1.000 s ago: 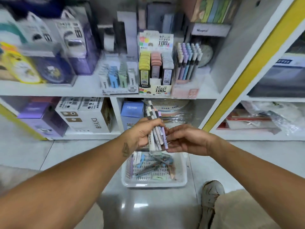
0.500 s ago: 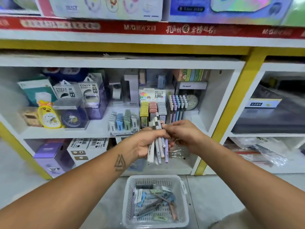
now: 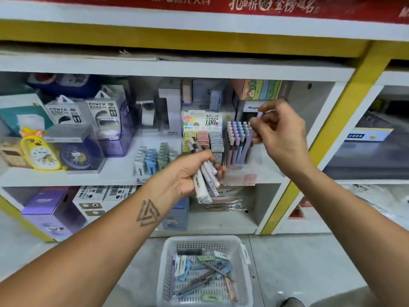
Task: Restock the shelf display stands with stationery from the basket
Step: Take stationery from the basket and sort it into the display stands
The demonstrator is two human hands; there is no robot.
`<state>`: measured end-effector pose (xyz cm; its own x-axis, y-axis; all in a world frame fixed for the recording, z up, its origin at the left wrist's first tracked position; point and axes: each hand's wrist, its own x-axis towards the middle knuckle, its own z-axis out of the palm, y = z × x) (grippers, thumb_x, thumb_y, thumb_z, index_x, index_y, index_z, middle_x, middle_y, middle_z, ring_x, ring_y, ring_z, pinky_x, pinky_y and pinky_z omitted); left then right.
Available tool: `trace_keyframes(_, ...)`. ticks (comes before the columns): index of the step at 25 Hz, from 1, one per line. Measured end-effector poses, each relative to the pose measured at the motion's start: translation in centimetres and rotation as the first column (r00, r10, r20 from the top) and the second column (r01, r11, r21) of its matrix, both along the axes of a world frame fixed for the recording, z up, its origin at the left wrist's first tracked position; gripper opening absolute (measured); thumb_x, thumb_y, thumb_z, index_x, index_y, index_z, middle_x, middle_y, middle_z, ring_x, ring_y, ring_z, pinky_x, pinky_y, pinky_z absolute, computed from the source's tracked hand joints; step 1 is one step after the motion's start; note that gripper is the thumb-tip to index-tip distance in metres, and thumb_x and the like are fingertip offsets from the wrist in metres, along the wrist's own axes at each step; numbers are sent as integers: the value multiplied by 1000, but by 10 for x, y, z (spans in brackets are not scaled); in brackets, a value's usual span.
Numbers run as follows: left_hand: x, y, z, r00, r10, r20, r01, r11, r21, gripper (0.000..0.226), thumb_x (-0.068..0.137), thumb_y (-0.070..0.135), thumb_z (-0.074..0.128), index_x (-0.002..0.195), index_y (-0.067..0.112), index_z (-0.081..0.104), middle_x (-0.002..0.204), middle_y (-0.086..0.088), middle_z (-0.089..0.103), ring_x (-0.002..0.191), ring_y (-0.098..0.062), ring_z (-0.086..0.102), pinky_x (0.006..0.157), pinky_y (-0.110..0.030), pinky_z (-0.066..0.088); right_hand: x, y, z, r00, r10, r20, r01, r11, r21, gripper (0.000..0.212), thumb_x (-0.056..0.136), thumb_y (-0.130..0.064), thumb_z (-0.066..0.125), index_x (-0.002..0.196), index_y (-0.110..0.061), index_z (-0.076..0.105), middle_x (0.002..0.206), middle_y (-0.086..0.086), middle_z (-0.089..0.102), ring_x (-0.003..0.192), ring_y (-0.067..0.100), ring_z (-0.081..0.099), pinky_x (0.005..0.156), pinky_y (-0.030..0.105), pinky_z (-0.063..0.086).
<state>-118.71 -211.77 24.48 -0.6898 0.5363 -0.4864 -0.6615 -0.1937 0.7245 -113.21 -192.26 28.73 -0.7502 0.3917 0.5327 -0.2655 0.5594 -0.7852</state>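
My left hand grips a bundle of pastel pens in front of the middle shelf. My right hand pinches one purple pen upright, right beside the pen display stand that holds rows of pastel pens. The pen's lower end is at the stand's right side; I cannot tell whether it sits in a slot. On the floor below stands the white mesh basket with loose pens, erasers and small packs.
A lead refill display and an eraser stand sit left of the pen stand. Power bank boxes, a yellow clock and cartons fill the shelves. A yellow post bounds the bay on the right.
My right hand pulled one purple pen from the bundle and carried it up and right to the pen stand. My left hand rose a little with the bundle. The camera tilted upward.
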Motion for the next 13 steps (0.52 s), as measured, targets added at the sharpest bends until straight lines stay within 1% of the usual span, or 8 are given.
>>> trace_keyframes(2, -2, 0, 3, 1000, 4, -19, -3, 1000, 15, 7, 84, -5, 60, 79, -1, 58, 77, -23, 63, 54, -28, 68, 49, -31, 57, 1, 1, -9, 1000, 3, 7, -5, 976, 216, 13, 95, -16, 65, 98, -23, 55, 78, -3, 69, 66, 9, 69, 64, 32, 60)
trace_keyframes(4, -4, 1, 5, 999, 0, -51, 0, 1000, 3, 3, 83, -5, 61, 83, -3, 59, 78, -23, 64, 56, -28, 69, 50, -31, 57, 0, 2, -22, 997, 0, 78, -25, 946, 323, 11, 96, -17, 63, 96, -19, 53, 76, -6, 69, 68, 3, 69, 68, 37, 59)
trace_keyframes(7, -8, 3, 6, 997, -24, -79, 23, 1000, -13, 2, 85, -4, 61, 83, -3, 60, 76, -21, 65, 58, -27, 69, 50, -30, 57, -4, 5, -36, 987, 14, 157, -70, 930, 362, 11, 97, -14, 61, 94, -16, 51, 76, -3, 70, 69, 1, 69, 68, 40, 59)
trace_keyframes(10, -11, 6, 6, 997, -34, -75, 33, 999, -13, 1, 86, -2, 60, 85, -3, 60, 77, -21, 63, 54, -26, 68, 48, -28, 56, -7, 5, -38, 988, 50, 144, -102, 921, 376, 10, 97, -7, 61, 92, -9, 53, 73, 0, 69, 66, 6, 69, 67, 41, 58)
trace_keyframes(13, -9, 9, 7, 994, -60, -90, 60, 998, -2, 1, 87, -3, 60, 86, -2, 61, 74, -19, 64, 55, -26, 68, 48, -28, 56, -8, 6, -32, 990, 70, 124, -113, 916, 385, 8, 96, -6, 62, 91, -5, 56, 70, -1, 68, 63, 6, 68, 63, 38, 57)
